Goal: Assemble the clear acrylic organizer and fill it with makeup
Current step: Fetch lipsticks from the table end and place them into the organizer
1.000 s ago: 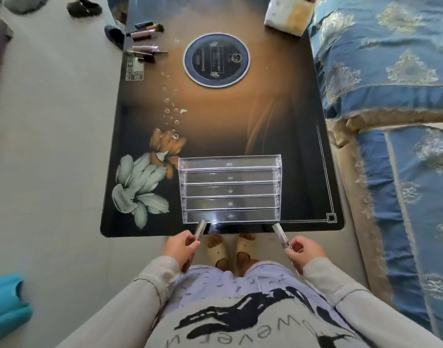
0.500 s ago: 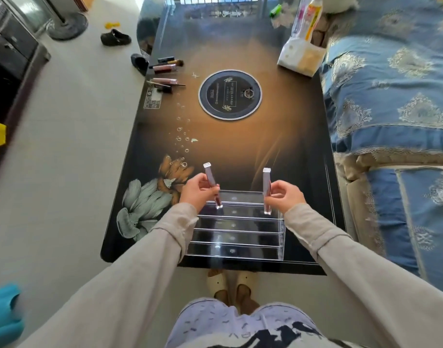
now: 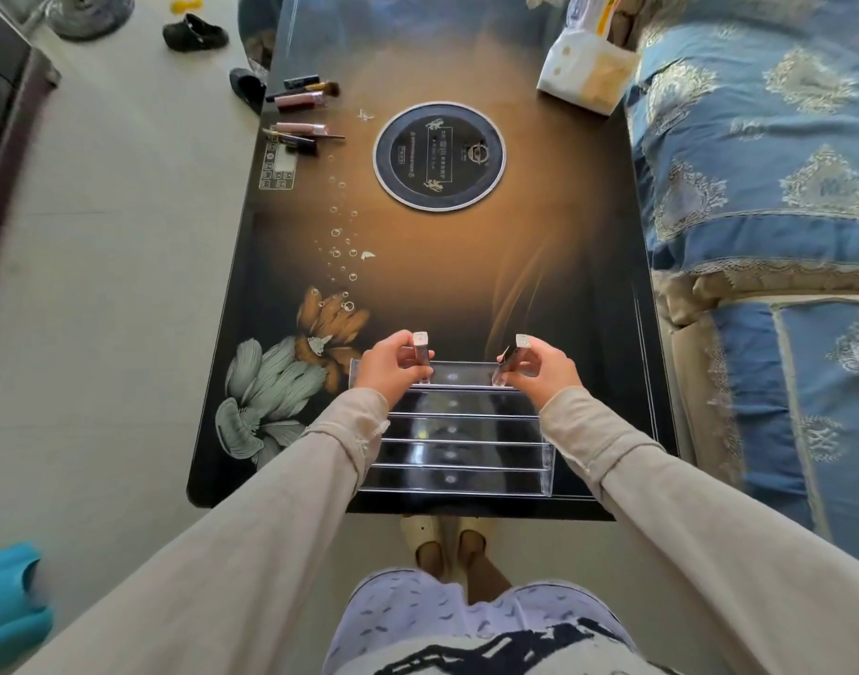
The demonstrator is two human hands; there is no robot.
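Note:
A clear acrylic stepped organizer (image 3: 454, 453) stands at the near edge of the dark glass table (image 3: 466, 265). My left hand (image 3: 391, 367) pinches a slim lip gloss tube (image 3: 421, 355) upright over the left end of the organizer's rearmost tier. At the right end of that same tier my right hand (image 3: 539, 370) holds a second tube (image 3: 510, 360) upright. Both tubes have silver caps on top, and their lower ends reach into the tier. More makeup (image 3: 303, 112), tubes and a brush, lies at the table's far left edge.
A round black plate (image 3: 439, 155) is set in the table's middle. A white and yellow package (image 3: 583, 73) sits at the far right corner. A blue patterned sofa (image 3: 768, 187) runs along the table's right side. Dark slippers (image 3: 193, 34) lie on the floor at far left.
Both hands rose from the table's near edge with a tube each and reached over the organizer to its rear tier. The tubes have sunk lower into that tier.

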